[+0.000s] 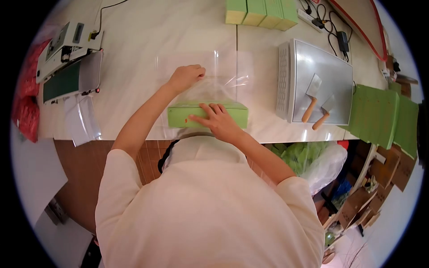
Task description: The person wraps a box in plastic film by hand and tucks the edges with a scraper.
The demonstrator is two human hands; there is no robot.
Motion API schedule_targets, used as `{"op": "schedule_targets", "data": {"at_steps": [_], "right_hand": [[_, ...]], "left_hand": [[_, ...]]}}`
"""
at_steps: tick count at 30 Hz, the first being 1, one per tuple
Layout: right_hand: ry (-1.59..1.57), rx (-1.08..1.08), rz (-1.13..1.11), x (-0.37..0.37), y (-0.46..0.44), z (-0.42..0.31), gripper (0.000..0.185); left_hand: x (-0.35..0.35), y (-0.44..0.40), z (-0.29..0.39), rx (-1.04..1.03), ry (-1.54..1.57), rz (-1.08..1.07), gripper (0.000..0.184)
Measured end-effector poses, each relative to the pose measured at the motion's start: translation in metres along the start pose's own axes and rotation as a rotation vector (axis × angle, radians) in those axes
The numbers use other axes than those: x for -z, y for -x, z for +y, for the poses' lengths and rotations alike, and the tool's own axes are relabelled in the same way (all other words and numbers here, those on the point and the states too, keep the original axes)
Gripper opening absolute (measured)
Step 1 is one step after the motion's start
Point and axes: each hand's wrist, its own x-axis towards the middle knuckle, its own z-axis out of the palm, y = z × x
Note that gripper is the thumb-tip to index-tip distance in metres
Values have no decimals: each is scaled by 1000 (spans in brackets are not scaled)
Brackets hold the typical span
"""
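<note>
A long green box (178,117) lies at the table's front edge, close to my body. My right hand (216,119) rests on top of it with the fingers spread. Clear plastic film (223,60) is spread flat on the table behind the box and reaches up to it. Over the film, left of its middle, my left hand (188,77) is closed with the fingers curled; what it holds, if anything, is hidden.
A metal box (330,62) with two wooden-handled scrapers stands at the right. Green boxes are at the back (261,12) and far right (373,114). A machine (67,49) and a clear sheet (81,117) are at the left. Cables (333,31) lie at the back right.
</note>
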Motion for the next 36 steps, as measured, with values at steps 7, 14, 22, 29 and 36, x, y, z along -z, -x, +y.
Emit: {"op": "schedule_targets", "data": {"at_steps": [7, 14, 22, 29, 36], "right_hand": [[14, 89, 46, -9, -4, 13, 68], [-71, 151, 191, -14, -12, 18, 58], [-93, 247, 254, -25, 11, 19, 38], [95, 70, 363, 38, -15, 14, 39], [475, -266, -297, 76, 4, 75, 42]], "left_hand": [[19, 41, 48, -149, -271, 97, 10], [18, 74, 67, -130, -227, 90, 12], [-43, 102, 55, -212, -227, 297, 17], [-56, 105, 55, -179, -234, 435, 15], [-58, 108, 51, -181, -255, 419, 14]]}}
